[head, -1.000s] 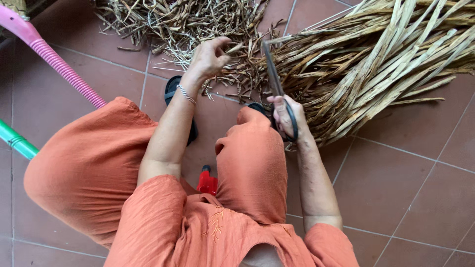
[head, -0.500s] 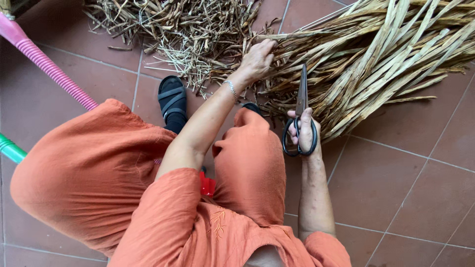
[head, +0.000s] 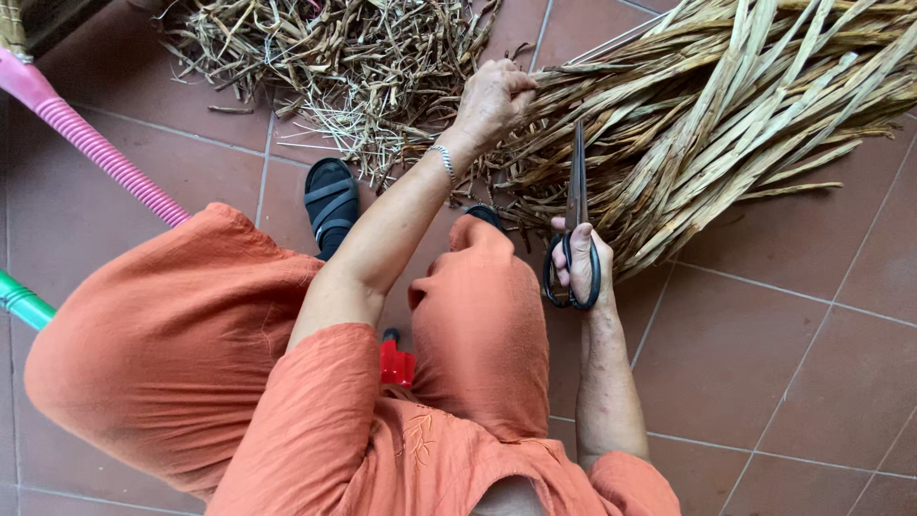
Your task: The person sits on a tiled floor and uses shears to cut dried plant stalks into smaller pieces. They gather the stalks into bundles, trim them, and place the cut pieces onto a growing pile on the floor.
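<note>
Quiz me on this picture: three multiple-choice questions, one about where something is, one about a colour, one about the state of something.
1. Where is the left hand?
A. on the long dried leaves
B. on the sandal
C. on the pink pole

2. What colour are the scissors' handles?
A. red
B. black
C. green

3. How are the scissor blades?
A. wide open
B. closed, pointing up
C. cutting a leaf

Answers:
1 A, its fingers grip the leaf bundle.
2 B, dark loops show around the right hand.
3 B, the blades form one narrow strip.
</note>
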### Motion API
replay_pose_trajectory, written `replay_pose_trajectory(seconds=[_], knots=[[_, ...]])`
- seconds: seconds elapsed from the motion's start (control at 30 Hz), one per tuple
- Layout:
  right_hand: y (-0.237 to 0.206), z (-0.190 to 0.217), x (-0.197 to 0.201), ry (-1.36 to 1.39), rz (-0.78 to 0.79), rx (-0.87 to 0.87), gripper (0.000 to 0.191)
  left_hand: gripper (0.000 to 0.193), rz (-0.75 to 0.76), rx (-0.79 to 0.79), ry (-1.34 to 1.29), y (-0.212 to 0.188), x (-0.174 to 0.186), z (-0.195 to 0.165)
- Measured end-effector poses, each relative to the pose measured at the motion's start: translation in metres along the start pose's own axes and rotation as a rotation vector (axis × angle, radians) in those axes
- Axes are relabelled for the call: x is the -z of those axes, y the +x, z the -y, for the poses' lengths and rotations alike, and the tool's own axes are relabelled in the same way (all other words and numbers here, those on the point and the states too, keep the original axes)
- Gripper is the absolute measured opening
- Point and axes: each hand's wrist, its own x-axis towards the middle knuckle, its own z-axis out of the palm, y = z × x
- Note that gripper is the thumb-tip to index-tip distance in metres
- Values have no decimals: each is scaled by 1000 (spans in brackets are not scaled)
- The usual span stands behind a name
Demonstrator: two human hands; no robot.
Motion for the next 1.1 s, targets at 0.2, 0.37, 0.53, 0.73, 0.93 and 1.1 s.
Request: replay_pose_trajectory(seconds=[0.2,0.37,0.53,0.73,0.93,1.1], knots=[[6,-6,2,-8,86,33,91,20,160,251,-743,-31,33,7],[24,-4,-6,-7,173,16,92,15,218,357,-837,-46,43,0],[41,8,-21,-16,133,-22,88,16,234,355,-820,-48,38,-2],[44,18,-31,-122,72,47,82,13,191,409,-809,-50,40,10],[42,12,-20,-94,65,-25,81,20,-38,224,142,-49,57,45],[38,2,-16,30,-21,-103,81,16,313,280,118,-34,28,63]])
